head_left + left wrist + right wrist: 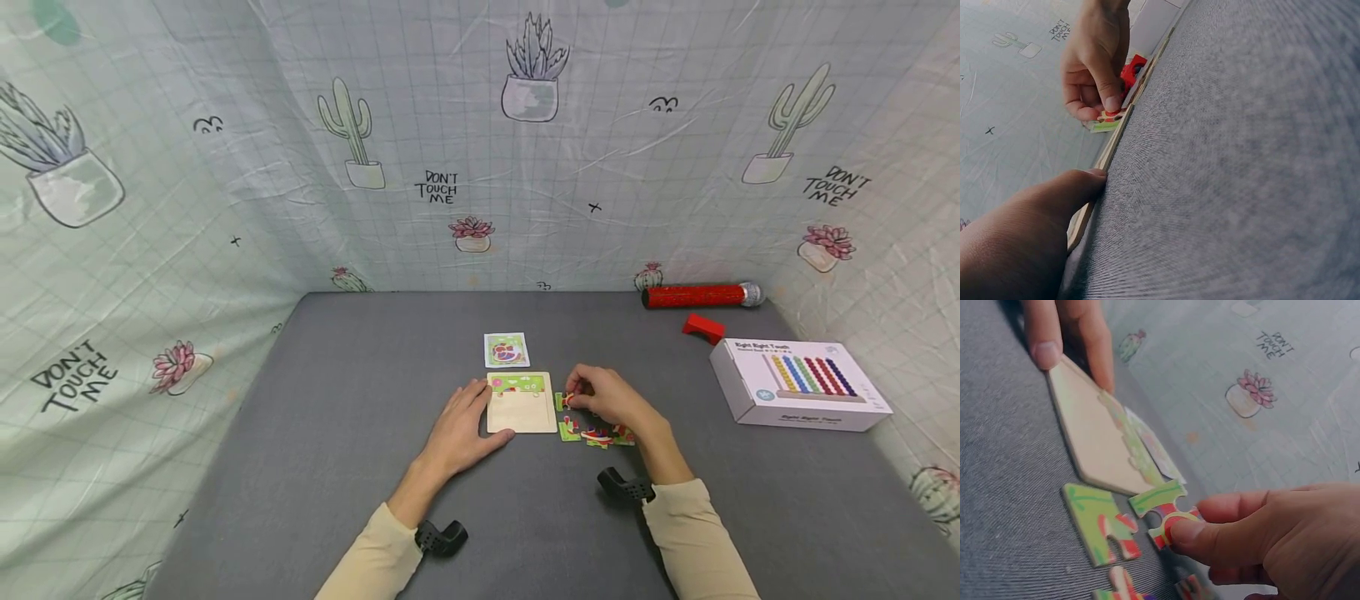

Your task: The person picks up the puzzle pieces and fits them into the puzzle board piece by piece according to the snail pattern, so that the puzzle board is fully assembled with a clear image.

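A square wooden puzzle board [522,412] lies on the grey table, its top strip filled with green pieces. My left hand [461,429] rests along the board's left side, fingers and thumb touching its edge. On the other side, my right hand [609,395] pinches a green and red puzzle piece [1163,509] between thumb and fingers, close to the board's right edge. Below it lies a green corner piece [1094,519] with red shapes. Several more loose pieces [597,435] sit under and beside the right hand, partly hidden by it.
Behind the board lies a small picture card [506,350]. To the right are a white box [802,385] with a bead-frame picture, a red arched block [703,327] and a red tube [697,296] with a silvery end. A patterned cloth hangs around the table [360,433].
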Motion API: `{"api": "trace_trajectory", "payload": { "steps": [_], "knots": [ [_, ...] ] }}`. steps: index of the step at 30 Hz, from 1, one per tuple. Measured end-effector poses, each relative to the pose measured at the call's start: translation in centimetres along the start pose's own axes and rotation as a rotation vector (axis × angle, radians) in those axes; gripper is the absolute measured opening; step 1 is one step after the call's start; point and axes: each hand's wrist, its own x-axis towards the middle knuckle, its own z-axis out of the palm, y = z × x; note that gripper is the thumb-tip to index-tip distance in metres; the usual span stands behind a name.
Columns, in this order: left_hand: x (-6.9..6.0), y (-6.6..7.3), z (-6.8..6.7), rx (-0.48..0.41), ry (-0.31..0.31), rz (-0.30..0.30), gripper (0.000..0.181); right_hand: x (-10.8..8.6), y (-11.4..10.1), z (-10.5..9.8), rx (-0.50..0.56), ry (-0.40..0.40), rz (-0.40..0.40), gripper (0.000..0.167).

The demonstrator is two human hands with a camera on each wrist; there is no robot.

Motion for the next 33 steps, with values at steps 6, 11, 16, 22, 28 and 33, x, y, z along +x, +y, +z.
{"api": "trace_trajectory", "payload": {
  "steps": [6,11,16,22,28,33],
  "knots": [
    [0.2,0.0,0.0,-0.005,-0.001,-0.004,0.083,0.1,-0.6,-0.4,-0.018,0.023,-0.038,0.009],
    [0.4,-0.1,0.0,-0.005,0.015,0.008,0.083,0.6,-1.6,-0.3,-0.027,0.047,-0.074,0.011],
    [0.6,-0.3,0.1,-0.007,0.022,0.018,0.082,1.5,-2.7,0.6,0.005,0.047,-0.091,0.013],
    [0.5,-0.3,0.1,-0.01,0.022,0.023,0.083,2.4,-3.7,2.2,0.038,0.052,-0.104,0.013],
    [0.3,-0.2,0.1,-0.026,0.012,0.022,0.084,2.8,-4.5,3.6,0.022,0.077,-0.143,0.01],
    [0.1,-0.2,0.1,-0.028,0.002,0.009,0.086,3.1,-4.9,4.6,0.012,0.066,-0.144,0.01]
  ]
}}
